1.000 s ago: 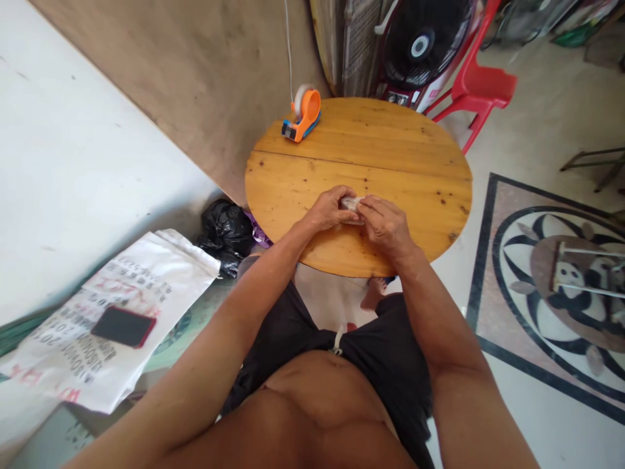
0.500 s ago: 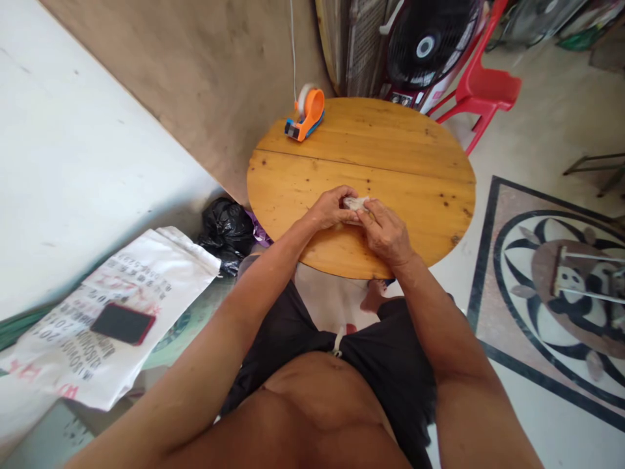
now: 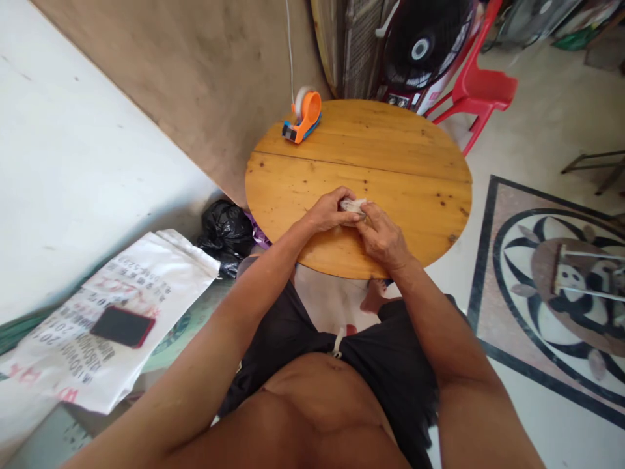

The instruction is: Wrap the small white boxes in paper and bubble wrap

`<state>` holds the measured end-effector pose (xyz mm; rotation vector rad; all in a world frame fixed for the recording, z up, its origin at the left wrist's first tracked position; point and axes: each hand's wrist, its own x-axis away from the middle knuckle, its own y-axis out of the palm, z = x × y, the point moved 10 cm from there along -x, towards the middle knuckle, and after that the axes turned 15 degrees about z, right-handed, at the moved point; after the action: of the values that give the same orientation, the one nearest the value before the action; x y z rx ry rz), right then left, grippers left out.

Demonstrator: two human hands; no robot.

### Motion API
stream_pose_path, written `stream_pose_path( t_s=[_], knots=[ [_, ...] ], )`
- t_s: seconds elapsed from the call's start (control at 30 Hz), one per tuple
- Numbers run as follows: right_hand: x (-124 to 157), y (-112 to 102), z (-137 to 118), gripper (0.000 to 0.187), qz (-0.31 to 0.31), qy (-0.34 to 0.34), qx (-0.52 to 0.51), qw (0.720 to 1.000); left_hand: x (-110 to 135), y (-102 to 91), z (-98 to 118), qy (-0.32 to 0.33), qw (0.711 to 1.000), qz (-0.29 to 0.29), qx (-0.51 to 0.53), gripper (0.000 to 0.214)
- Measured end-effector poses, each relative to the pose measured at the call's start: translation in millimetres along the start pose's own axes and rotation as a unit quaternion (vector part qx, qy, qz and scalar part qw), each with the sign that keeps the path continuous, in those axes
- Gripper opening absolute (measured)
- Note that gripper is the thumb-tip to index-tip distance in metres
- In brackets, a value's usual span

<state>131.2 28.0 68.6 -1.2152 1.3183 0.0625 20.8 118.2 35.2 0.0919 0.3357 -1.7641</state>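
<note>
Between my two hands is a small whitish, crinkled bundle (image 3: 353,206), partly covered by my fingers; its kind does not show clearly. My left hand (image 3: 332,210) is closed around its left end, with fingers over the far side and thumb on the near side. On its right end, my right hand (image 3: 383,236) grips with thumb and fingers. Both hands are over the near half of the round wooden table (image 3: 415,189). Toward the table's far left edge stands an orange and blue tape dispenser (image 3: 305,117) with a roll of tape.
A red chair (image 3: 481,88) and a black fan (image 3: 424,49) stand behind the table. To the left, a dark phone (image 3: 123,326) lies on a white printed sack (image 3: 161,267), near a black plastic bag (image 3: 224,231). A wall borders the table's left side.
My right fingers have shifted slightly on the whitish bundle, which now shows a little differently between the hands. The whole view has moved slightly.
</note>
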Motion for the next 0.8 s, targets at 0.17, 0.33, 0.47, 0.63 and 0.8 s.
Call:
stream_pose_path(
  t_s=[0.17,0.33,0.47,0.63,0.8],
  knots=[
    [-3.8,-12.6,7.8,0.029,0.039,0.028,-0.011,0.999,2.3,-1.0,2.5,0.043,0.996,0.019,-0.071,0.054],
    [-12.4,-30.2,34.4,0.038,0.096,0.091,0.020,0.991,2.4,-0.7,19.8,0.148,0.981,0.029,-0.125,0.053],
    [-15.1,-26.5,42.4,0.038,0.089,0.097,0.013,0.991,1.4,2.7,19.9,0.203,0.969,0.016,-0.137,0.048],
    [-9.1,-11.6,46.1,0.039,0.057,0.107,-0.003,0.993,4.4,5.1,16.9,0.229,0.965,-0.002,-0.129,0.042],
    [-5.3,-13.3,57.6,0.050,0.080,0.127,-0.029,0.988,9.2,3.6,21.5,0.208,0.967,-0.005,-0.147,0.055]
  ],
)
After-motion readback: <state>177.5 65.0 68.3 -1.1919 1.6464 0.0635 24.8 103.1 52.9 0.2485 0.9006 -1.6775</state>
